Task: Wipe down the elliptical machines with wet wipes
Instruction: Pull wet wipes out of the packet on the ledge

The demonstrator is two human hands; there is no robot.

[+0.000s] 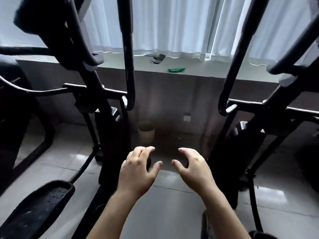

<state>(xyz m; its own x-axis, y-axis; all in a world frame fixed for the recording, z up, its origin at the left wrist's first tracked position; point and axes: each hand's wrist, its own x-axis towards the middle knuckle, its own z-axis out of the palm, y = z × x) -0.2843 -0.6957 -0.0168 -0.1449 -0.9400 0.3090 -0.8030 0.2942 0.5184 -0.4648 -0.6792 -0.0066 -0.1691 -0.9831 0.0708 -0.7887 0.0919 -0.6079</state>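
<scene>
Both the left hand (136, 171) and the right hand (193, 169) hover with loosely curled, empty fingers between two ellipticals (110, 128), so fetching a wipe should come first.

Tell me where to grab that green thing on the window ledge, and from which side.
Take the green thing across its narrow middle, coming from above and in front. It lies flat and long at the ledge front edge, between the two elliptical machines. Both hands are empty.

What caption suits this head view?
Two empty hands, left and right, hover between two elliptical machines facing a curtained window sill.
</scene>
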